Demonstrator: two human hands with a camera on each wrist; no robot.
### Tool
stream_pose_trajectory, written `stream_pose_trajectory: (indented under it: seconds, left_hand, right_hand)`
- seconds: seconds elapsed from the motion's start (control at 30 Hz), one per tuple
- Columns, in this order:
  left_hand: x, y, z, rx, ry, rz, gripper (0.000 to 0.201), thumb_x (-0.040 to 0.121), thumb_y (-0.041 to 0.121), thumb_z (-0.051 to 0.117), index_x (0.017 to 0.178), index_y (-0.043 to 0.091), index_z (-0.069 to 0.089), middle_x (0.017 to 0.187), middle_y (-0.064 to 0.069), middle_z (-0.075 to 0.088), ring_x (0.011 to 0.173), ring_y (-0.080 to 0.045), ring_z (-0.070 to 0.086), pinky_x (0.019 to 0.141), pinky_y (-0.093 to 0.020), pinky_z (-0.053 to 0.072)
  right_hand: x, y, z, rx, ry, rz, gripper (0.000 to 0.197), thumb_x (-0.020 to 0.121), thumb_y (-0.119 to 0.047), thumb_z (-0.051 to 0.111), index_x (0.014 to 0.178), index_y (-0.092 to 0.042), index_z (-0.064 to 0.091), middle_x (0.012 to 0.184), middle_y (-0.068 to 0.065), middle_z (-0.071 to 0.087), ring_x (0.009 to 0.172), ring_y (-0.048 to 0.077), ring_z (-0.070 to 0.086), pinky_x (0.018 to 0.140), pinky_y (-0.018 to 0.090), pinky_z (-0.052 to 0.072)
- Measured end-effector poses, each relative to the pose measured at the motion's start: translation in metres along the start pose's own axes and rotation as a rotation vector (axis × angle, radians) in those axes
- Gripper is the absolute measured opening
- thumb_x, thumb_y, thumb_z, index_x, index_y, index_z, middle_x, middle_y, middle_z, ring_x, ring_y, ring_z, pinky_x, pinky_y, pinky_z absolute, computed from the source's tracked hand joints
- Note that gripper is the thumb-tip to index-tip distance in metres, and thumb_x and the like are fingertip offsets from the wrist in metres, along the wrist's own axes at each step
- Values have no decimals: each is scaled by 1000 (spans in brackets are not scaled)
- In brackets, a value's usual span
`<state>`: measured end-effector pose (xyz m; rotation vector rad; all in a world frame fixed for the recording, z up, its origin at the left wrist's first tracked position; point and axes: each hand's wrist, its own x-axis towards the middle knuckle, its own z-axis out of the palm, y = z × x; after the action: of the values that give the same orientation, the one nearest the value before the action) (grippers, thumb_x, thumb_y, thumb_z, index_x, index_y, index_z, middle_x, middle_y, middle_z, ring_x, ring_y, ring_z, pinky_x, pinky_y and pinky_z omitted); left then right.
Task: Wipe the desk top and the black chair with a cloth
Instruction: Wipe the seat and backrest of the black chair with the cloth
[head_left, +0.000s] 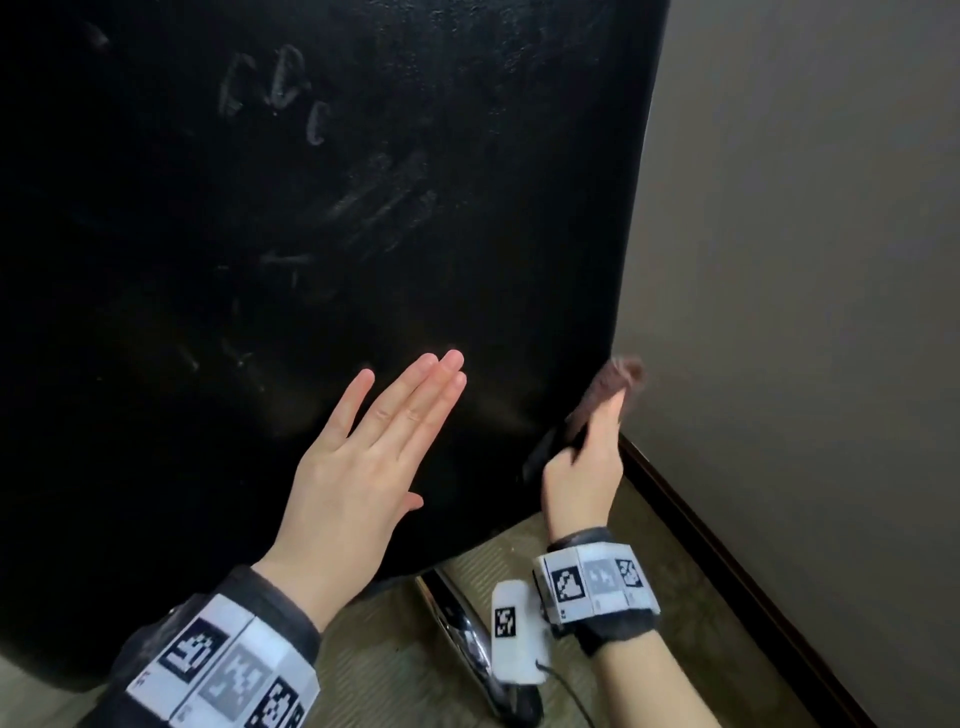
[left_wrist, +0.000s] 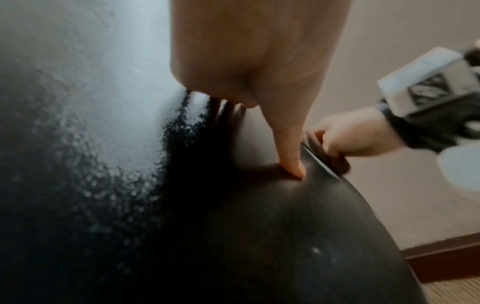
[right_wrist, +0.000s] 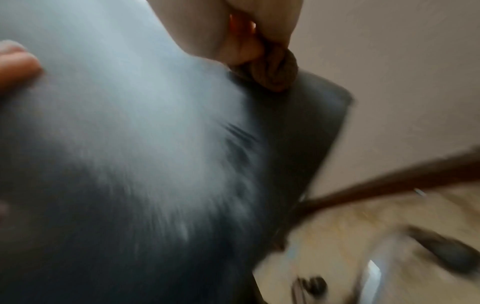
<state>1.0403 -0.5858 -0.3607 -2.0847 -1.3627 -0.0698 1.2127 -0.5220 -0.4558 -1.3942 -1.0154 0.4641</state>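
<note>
Chair (head_left: 311, 234) filled most of the head view, its black back panel facing the camera, with pale smears (head_left: 384, 202) across the upper middle. Left hand (head_left: 363, 457) lay flat on the panel low and right of centre, fingers (head_left: 431, 384) straight and together, thumb spread; in the left wrist view a fingertip (left_wrist: 296, 168) pressed the leather near the right edge. Right hand (head_left: 587, 462) was at the chair's right edge, fingers curled round a bunched brown cloth (head_left: 615, 382). Cloth touched that edge, just beside the left hand's fingertips; the right wrist view showed it wadded against the rim (right_wrist: 275, 76). Motion blur on cloth and right hand. Beige wall (head_left: 805, 260) stood close on the right, dark skirting (head_left: 727, 561) below it. Chrome leg (head_left: 457, 623) showed under the chair on patterned carpet (head_left: 395, 670). Marker bands on both wrists.
</note>
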Motion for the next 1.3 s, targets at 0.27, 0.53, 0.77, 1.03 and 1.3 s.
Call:
stream_pose_trajectory:
  seconds: [0.27,0.53,0.77,1.03,1.3]
  left_hand:
    - [0,1,1,15,1,-6,114,64,40,81,151,10,14,160,-5,3,147,-19,5,119,-41,0]
    - [1,2,3,59,0,-10,115,66,43,80,151,11,10,160,-5,0,147,-19,1,119,-41,-2]
    - [3,2,4,35,5,-15,115,64,41,82,151,11,13,160,-5,2,147,-19,3,119,-40,-3]
    - [5,5,4,83,-2,-20,113,67,43,78,152,11,9,160,-4,-2,147,-18,-2,119,-40,-6]
    - [6,7,4,124,-8,-21,116,69,46,77,152,11,4,159,-5,-6,147,-19,-5,118,-41,-8]
  right_hand:
    - [12,-35,-4,27,13,-235,89,74,25,40,150,-14,15,155,5,19,143,21,22,116,28,18]
    - [-15,20,-5,-12,-72,319,62,80,9,41,141,-5,36,135,21,48,123,36,48,107,34,35]
    - [-1,-32,2,25,-45,-24,85,81,20,39,148,-26,16,152,-6,23,140,9,21,106,4,15]
    - [-32,23,6,41,-11,483,69,83,14,39,147,-10,29,144,14,41,131,29,41,109,26,28]
    - [-34,-27,22,88,-10,174,83,87,14,39,145,-40,14,153,-2,28,139,17,31,115,35,28]
